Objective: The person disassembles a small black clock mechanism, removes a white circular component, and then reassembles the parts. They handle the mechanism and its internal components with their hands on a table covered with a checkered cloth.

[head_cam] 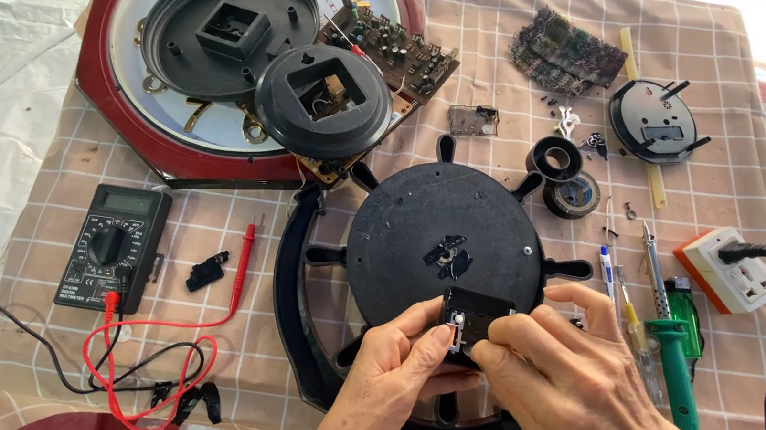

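Observation:
Both my hands hold a small black clock movement box [473, 314] with a white part on its left side. My left hand [399, 371] grips it from the left and below, thumb near the white part. My right hand [568, 366] pinches it from the right. They hover over the near edge of a black ship-wheel-shaped clock back [420, 224], which has a hole at its centre and lies inside a black ring frame [296, 263].
A red octagonal wall clock [116, 108] with gold numerals carries two black round housings at top left. A circuit board [392, 48], multimeter [113, 247] with red and black leads, tape rolls [570, 193], a green soldering iron [675, 354], screwdrivers and a power strip [732, 269] surround them.

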